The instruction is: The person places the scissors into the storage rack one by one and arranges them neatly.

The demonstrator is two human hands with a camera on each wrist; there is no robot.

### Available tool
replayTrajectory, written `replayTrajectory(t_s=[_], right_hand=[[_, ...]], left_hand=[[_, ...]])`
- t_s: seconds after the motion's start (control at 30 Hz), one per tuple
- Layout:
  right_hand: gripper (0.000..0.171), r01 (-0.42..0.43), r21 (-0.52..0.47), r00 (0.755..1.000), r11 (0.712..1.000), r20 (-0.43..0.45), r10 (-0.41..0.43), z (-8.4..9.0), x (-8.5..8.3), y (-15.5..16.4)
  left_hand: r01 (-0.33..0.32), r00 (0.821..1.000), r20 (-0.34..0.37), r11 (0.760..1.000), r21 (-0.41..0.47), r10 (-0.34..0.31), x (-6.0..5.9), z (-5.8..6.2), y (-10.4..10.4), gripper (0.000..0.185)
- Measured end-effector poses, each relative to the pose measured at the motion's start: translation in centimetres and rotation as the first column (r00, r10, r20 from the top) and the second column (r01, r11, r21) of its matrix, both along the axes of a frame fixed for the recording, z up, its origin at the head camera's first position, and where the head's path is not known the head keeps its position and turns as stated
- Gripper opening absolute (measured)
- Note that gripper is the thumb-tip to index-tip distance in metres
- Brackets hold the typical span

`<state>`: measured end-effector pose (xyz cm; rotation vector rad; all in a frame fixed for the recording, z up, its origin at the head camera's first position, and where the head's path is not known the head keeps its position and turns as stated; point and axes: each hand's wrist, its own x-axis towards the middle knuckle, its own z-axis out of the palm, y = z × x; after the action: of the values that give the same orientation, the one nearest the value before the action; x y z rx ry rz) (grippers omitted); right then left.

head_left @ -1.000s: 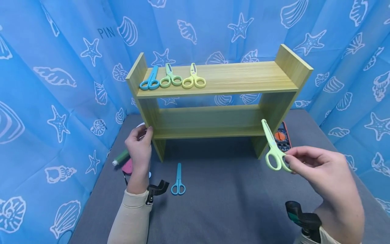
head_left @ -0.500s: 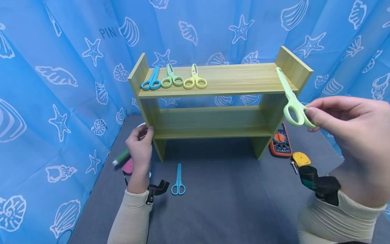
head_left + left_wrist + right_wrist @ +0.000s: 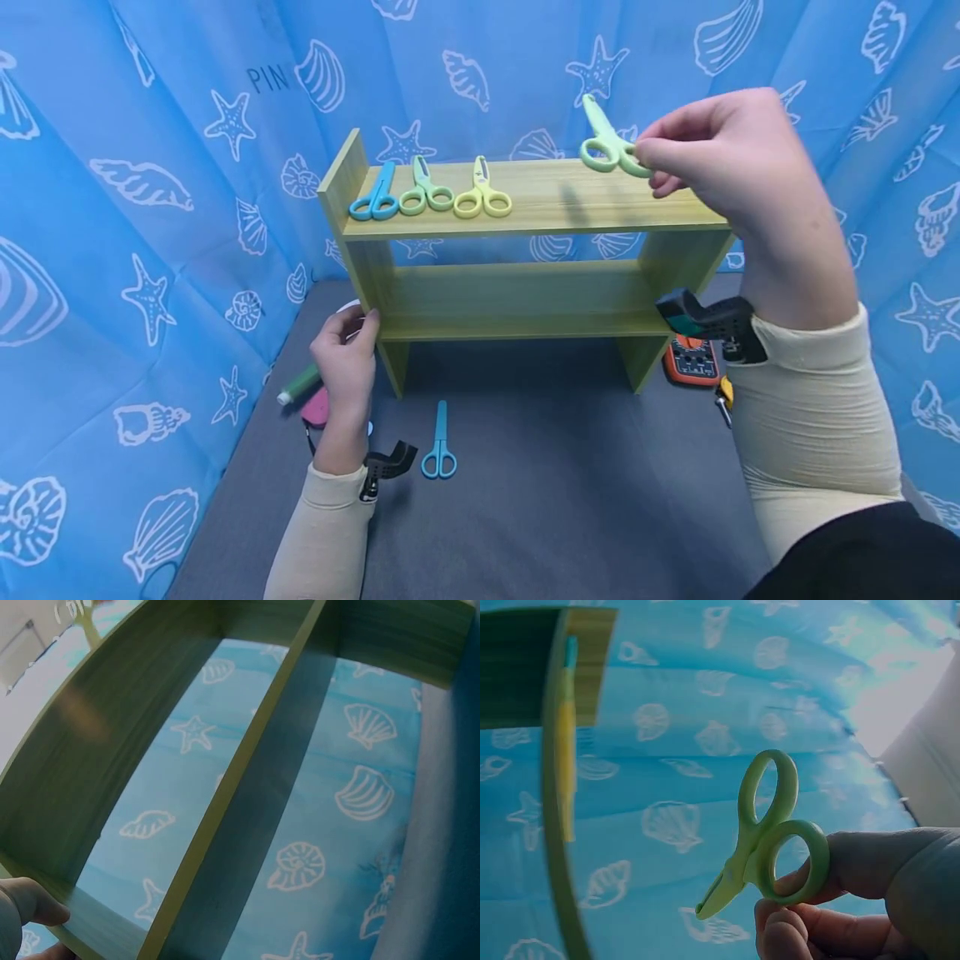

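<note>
Head view: right hand (image 3: 720, 158) pinching pale green scissors (image 3: 611, 143) by one loop above the shelf's (image 3: 600, 204) top board, right of middle, blades pointing up and back. Three scissors (image 3: 427, 192) lined up near the left end. Left hand (image 3: 347, 362) curled round the shelf's left upright.

Left wrist: thumb (image 3: 34, 900) against the board edge.

Right wrist: fingers (image 3: 855, 866) nipping the lower loop, scissors (image 3: 769, 829) hanging free.

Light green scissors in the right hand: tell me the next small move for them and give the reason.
Probably lower the light green scissors onto the top shelf, just right of the yellow scissors. The right hand pinches them by a handle loop above bare board, three pairs already lie in a row there, and the left hand holds the shelf's side panel.
</note>
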<state>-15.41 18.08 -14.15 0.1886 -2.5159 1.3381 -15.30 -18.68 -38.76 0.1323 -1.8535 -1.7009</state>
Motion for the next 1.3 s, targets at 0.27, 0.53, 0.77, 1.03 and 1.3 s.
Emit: replayTrajectory(t_s=[0.27, 0.53, 0.77, 1.03, 1.3], right_hand=[[0.029, -0.080, 0.239, 0.988, 0.968, 0.148, 0.045, -0.8, -4.5, -3.1], [0.028, -0.111, 0.396, 0.990, 0.912, 0.127, 0.065, -2.3, -5.3, -4.1], [0.037, -0.072, 0.371, 0.997, 0.926, 0.049, 0.058, -2.4, -3.7, -3.6], [0.032, 0.002, 0.257, 0.988, 0.967, -0.150, 0.038, -3.1, -0.1, -1.9], [0.024, 0.020, 0.169, 0.959, 0.985, -0.281, 0.029, -4.7, 3.2, 0.0]], left_hand=[[0.009, 1.000, 0.013, 1.000, 0.001, -0.009, 0.0, -0.1, 0.3, 0.032], [-0.017, 1.000, -0.018, 1.000, -0.006, 0.017, -0.3, 0.1, 0.6, 0.029], [-0.022, 1.000, -0.001, 1.000, -0.004, 0.022, -0.2, 0.2, 0.6, 0.027], [-0.031, 0.999, -0.018, 0.999, -0.023, 0.031, 0.4, 1.2, 1.0, 0.026], [-0.016, 1.000, -0.001, 1.000, -0.015, 0.016, 0.0, 0.0, 0.1, 0.034]])
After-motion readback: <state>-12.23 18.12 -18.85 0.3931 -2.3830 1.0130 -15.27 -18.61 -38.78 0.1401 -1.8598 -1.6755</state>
